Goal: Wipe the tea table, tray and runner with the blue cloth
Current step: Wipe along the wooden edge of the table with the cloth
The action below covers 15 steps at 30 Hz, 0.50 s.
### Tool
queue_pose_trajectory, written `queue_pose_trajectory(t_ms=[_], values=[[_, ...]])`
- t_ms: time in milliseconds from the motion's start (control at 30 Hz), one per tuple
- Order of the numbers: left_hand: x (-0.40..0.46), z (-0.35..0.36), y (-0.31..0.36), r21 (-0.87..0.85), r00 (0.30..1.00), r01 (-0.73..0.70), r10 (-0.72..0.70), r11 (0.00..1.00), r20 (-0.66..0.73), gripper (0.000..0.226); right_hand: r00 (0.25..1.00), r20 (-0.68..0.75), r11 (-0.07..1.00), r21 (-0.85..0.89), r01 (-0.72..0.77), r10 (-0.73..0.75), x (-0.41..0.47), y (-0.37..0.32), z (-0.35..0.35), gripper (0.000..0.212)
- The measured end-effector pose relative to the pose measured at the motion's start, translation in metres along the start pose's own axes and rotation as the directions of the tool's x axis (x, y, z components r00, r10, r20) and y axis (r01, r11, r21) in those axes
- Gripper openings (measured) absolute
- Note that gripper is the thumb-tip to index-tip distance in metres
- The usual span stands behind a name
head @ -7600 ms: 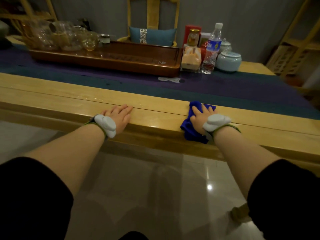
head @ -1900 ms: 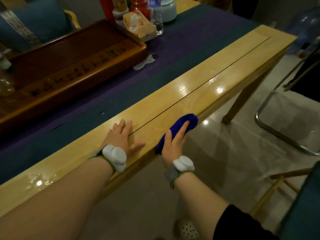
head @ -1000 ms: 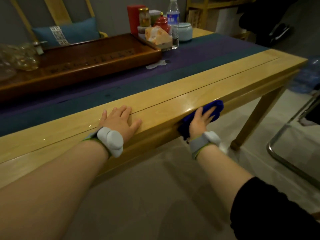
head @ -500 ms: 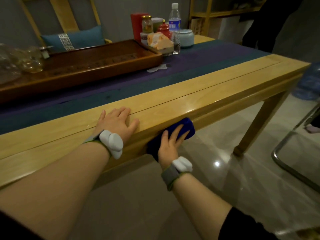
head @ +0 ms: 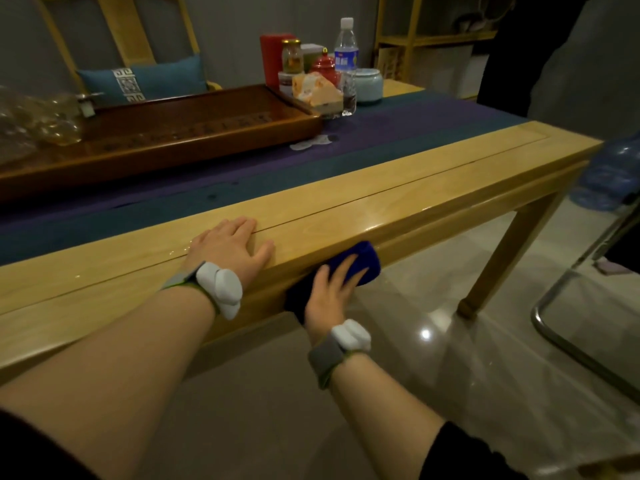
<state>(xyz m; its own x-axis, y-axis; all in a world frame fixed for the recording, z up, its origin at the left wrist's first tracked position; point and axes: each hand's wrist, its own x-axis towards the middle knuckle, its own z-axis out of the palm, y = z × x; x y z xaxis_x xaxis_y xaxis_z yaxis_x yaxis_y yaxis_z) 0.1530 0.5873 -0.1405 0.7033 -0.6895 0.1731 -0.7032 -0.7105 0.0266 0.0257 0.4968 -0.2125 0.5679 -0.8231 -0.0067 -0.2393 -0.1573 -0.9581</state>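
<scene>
One head-worn view looks forward and down from just off the desk's [head: 398,188] near edge, angled rightward along it, close above both forearms, the floor [head: 450,393] filling the lower frame

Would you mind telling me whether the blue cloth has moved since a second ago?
Yes: the blue cloth has slid left along the table's front edge, closer to the left hand.

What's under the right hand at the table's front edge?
The right hand presses the blue cloth flat against the front face of the yellow wooden tea table. The wood beneath the cloth is covered and cannot be seen.
</scene>
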Motion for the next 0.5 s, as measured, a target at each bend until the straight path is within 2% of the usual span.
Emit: queue_pose_trajectory(t_ms=[67, 167, 300, 400, 500], values=[[0.001, 0.000, -0.001, 0.005, 1.000, 0.007, -0.007, 1.000, 0.002, 0.067, 1.000, 0.023, 0.993, 0.117, 0.001, -0.004, -0.011, 0.003, 0.007, 0.059], [0.002, -0.002, 0.002, 0.002, 1.000, 0.009, -0.009, 1.000, 0.003, 0.067, 1.000, 0.003, 1.000, 0.006, 0.029, -0.030, 0.014, 0.006, -0.011, 0.054], [-0.001, -0.003, 0.003, -0.006, 1.000, 0.016, -0.016, 1.000, 0.005, 0.067, 0.974, -0.155, 0.985, -0.015, -0.170, 0.166, 0.073, 0.015, -0.057, 0.048], [-0.001, -0.003, 0.003, -0.012, 1.000, 0.014, -0.014, 1.000, 0.008, 0.067, 0.972, -0.195, 0.991, 0.022, -0.133, 0.135, 0.087, 0.009, -0.080, 0.055], [-0.003, -0.003, 0.004, -0.022, 1.000, 0.010, -0.010, 1.000, -0.001, 0.066, 0.973, -0.208, 0.994, -0.026, -0.109, 0.102, 0.070, 0.003, -0.070, 0.047]])
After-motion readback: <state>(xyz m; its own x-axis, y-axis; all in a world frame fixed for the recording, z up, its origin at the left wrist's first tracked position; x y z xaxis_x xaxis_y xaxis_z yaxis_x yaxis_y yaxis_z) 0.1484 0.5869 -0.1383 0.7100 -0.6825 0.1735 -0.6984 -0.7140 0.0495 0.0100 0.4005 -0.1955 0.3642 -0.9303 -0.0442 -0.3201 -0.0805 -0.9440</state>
